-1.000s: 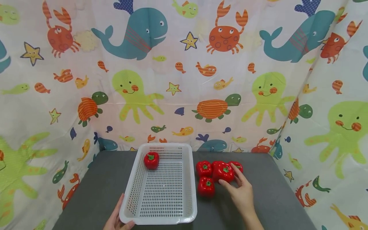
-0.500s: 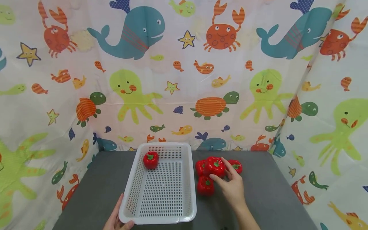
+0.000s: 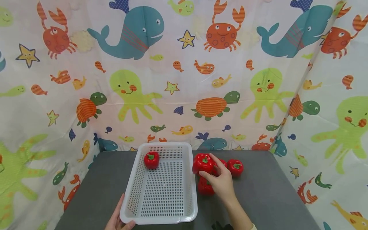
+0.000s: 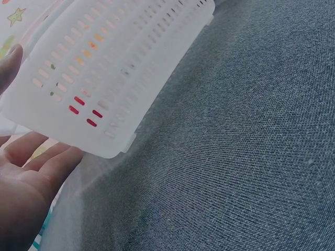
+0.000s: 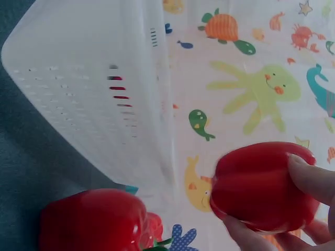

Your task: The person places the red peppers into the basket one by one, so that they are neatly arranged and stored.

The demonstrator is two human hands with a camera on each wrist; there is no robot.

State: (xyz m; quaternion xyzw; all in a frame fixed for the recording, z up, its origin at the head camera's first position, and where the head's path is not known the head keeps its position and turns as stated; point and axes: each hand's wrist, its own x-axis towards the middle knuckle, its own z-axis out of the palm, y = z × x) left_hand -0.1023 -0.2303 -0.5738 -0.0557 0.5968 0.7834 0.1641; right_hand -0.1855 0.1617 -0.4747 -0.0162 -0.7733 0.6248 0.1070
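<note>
My right hand (image 3: pixel 219 180) grips a red bell pepper (image 3: pixel 202 163) between thumb and fingers, just right of the white plastic basket (image 3: pixel 164 221). In the right wrist view this bell pepper (image 5: pixel 261 185) is raised, level with the basket's side (image 5: pixel 94 83). At the basket's near left corner, my left hand (image 3: pixel 116 218) holds it, fingers along the left side and thumb at the front edge. In the left wrist view the left hand (image 4: pixel 31 178) has that corner between thumb and fingers. One red bell pepper (image 3: pixel 151 160) sits inside the basket's far left corner.
Beside the basket, another bell pepper (image 3: pixel 235 168) stands to the right on the grey table (image 3: pixel 267 191). One more bell pepper (image 3: pixel 205 187) is nearer, partly hidden by the right hand. Others are mostly covered behind the held one. A patterned curtain (image 3: pixel 178 95) encloses the back and sides.
My right hand has lifted the bell pepper from the group and carried it left, towards the basket's right rim. The left hand has kept its place at the corner.
</note>
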